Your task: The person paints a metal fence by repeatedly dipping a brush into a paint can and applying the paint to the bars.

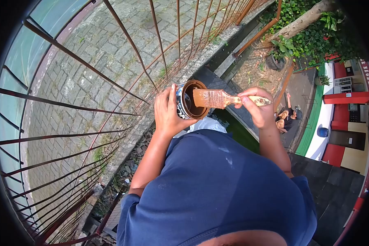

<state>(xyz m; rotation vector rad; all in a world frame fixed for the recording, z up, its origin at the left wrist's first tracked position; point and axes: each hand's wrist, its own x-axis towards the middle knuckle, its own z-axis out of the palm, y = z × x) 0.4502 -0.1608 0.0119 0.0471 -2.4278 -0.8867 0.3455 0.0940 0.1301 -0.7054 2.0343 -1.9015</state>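
My left hand (167,108) is wrapped around a paint can (182,107), its open mouth turned toward me and brown paint coating the inside and rim. In my right hand (256,105) is a paintbrush (212,99), gripped by its paint-spotted wooden handle between thumb and fingers. The brush's wide bristles are brown with paint and overlap the can's mouth at the right side of the rim. Part of the can's label shows beside my left fingers.
A metal bar fence (82,61) with brown-red bars runs along the left and top, over a low concrete curb (123,151). Beyond lies brick paving (110,49). At right are a seated person (290,117), a tree trunk (305,19) and a red-and-white building (340,135).
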